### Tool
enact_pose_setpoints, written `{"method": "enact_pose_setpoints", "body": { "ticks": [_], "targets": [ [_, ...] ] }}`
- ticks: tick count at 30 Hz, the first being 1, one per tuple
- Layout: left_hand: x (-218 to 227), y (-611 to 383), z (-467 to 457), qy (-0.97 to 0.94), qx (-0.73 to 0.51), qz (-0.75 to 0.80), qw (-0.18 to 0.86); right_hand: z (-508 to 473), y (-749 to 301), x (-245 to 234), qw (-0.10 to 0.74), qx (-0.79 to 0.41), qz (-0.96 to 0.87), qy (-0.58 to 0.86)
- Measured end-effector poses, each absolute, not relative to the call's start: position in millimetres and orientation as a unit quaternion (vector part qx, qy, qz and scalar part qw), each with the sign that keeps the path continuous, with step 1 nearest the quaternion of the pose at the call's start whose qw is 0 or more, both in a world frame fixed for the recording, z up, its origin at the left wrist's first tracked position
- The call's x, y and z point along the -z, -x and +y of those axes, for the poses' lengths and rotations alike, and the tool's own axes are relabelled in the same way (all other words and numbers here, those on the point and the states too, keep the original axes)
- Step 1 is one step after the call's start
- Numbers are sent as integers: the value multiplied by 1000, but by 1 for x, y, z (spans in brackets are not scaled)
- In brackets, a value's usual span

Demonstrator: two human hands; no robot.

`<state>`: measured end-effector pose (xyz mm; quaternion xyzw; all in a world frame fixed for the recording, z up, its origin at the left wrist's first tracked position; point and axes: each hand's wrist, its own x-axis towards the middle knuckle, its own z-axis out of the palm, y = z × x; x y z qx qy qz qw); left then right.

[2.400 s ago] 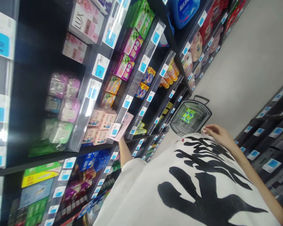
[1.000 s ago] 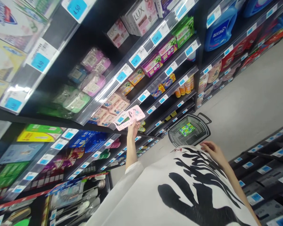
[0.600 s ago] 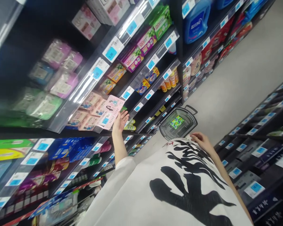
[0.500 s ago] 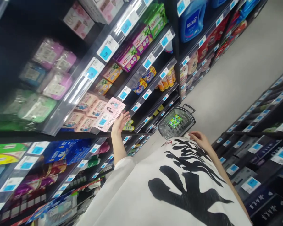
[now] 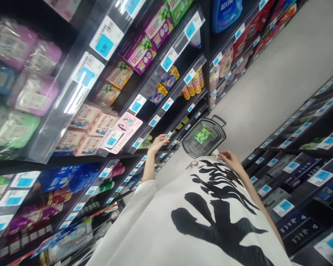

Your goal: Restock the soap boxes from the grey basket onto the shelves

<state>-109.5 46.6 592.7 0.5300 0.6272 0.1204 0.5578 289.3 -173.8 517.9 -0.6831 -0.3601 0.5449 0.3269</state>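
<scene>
My left hand (image 5: 158, 142) reaches out beside the edge of a lower shelf, near its price tags. Its fingers are stretched out, with nothing seen in them. At the hem of the white shirt (image 5: 144, 221), my right hand (image 5: 229, 160) has its fingers bent together by a small whitish thing (image 5: 215, 152) that I cannot make out. Beyond the hem is a dark grey shopping basket (image 5: 186, 146) with a handle. Green packs (image 5: 203, 135) lie inside it. A pink sign card (image 5: 127, 128) sticks out from the shelf, left of my left hand.
Shelves on the left carry pink boxes (image 5: 86, 145), purple boxes (image 5: 140, 53), orange bottles (image 5: 192, 87) and wrapped sponge-like packs (image 5: 33, 92). A blue detergent bottle (image 5: 226, 14) stands farther ahead. Dark boxes (image 5: 299, 231) fill the right-hand shelves. Grey floor (image 5: 255, 99) runs between the rows.
My left hand has moved right, away from the pink sign card, and its palm no longer faces up. My right hand has stayed by the shirt hem. The view has shifted slightly.
</scene>
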Motion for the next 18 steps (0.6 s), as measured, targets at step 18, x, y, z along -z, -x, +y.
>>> {"method": "enact_pose_setpoints", "body": {
  "ticks": [18],
  "targets": [
    [-435,-42,-126,-599,302,562,484,-158,-271,-446,179,-607,-359,685]
  ]
}}
